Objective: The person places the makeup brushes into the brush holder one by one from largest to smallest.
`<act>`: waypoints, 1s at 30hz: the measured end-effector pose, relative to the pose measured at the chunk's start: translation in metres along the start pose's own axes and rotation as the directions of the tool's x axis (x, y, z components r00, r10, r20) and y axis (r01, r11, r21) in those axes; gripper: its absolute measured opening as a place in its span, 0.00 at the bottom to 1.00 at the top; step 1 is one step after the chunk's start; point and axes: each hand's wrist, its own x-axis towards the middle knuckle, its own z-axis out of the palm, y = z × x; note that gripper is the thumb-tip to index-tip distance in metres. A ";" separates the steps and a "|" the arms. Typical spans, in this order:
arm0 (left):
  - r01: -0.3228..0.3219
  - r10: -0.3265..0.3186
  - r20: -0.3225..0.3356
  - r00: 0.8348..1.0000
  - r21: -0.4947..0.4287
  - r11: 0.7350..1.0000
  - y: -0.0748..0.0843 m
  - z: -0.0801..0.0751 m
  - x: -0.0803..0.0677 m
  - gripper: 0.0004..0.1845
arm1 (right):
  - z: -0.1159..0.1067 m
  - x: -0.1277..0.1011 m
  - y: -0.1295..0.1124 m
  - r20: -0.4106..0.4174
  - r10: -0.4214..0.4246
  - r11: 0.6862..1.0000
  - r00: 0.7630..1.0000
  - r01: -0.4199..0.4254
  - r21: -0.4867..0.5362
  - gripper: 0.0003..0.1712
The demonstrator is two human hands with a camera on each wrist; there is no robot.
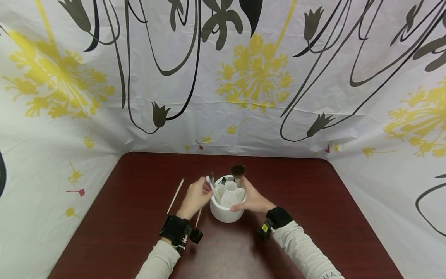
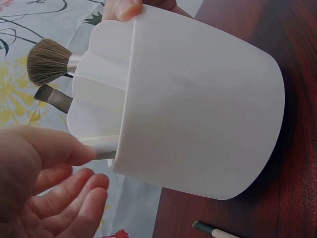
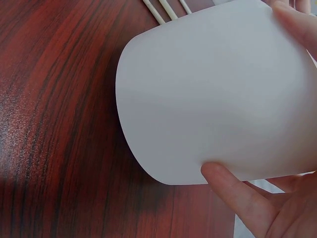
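1. Low in the head view, two pale sleeves rise from the bottom edge, each wrist wearing a black strap with a small camera
2. Just above them, at the centre of the frame, the right hand point(image 1: 252, 199) cups the right side of a white brush holder point(image 1: 226, 211), thumb against its lower wall and fingers curled round the far side; the right wrist view shows that thumb pressed on the smooth white wall
3. Left of the holder, the left hand point(image 1: 196, 197) pinches the pale handle of a slim brush point(image 1: 212, 188) between thumb and fingertips, and the handle's lower part sits inside a compartment on the holder's left side
4. Lower left of the holder, a thin cream stick point(image 1: 198, 217) lies partly hidden under the left wrist; a second one point(image 1: 175, 195) lies further left, well apart from the holder
5. Behind the holder's rim stands a fluffy brown powder brush point(image 1: 238, 171), bristles up, with a small dark flat brush point(image 2: 53, 98) beside it
6. Beyond, the dark red table point(image 1: 313, 193) runs to a white curtain point(image 1: 254, 77) printed with yellow flowers and black stems
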 end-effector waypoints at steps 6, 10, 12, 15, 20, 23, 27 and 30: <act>0.029 -0.030 0.045 0.999 0.015 0.999 -0.002 0.001 -0.003 0.09 | 0.001 0.001 -0.001 0.000 0.010 1.000 1.000 -0.010 -0.007 0.65; 0.034 -0.034 0.057 0.998 0.001 0.999 -0.004 -0.001 -0.005 0.08 | 0.002 0.000 -0.001 0.002 0.021 1.000 1.000 -0.021 -0.002 0.64; 0.042 -0.041 0.072 0.997 -0.010 0.999 -0.005 -0.002 -0.007 0.08 | 0.002 -0.001 -0.001 0.003 0.013 1.000 1.000 -0.013 0.010 0.63; 0.058 -0.056 0.079 0.995 -0.022 0.998 -0.009 -0.008 -0.008 0.10 | 0.002 -0.001 -0.001 0.004 -0.015 1.000 1.000 0.015 0.019 0.61; 0.095 -0.095 0.025 0.995 -0.004 0.995 -0.022 -0.024 -0.005 0.11 | 0.001 -0.003 -0.004 -0.020 -0.003 0.999 1.000 0.002 -0.039 0.64; 0.126 -0.126 0.006 0.992 0.017 0.992 -0.030 -0.035 -0.003 0.12 | 0.001 -0.006 -0.007 -0.042 0.032 0.996 0.999 -0.036 -0.084 0.66; 0.162 -0.162 0.006 0.987 0.039 0.986 -0.040 -0.047 -0.004 0.13 | 0.003 -0.012 -0.014 -0.065 0.028 0.994 0.998 -0.034 -0.100 0.66; 0.173 -0.174 0.003 0.985 0.057 0.983 -0.047 -0.052 -0.005 0.12 | 0.004 -0.014 -0.013 -0.064 -0.001 0.995 0.998 -0.005 -0.100 0.66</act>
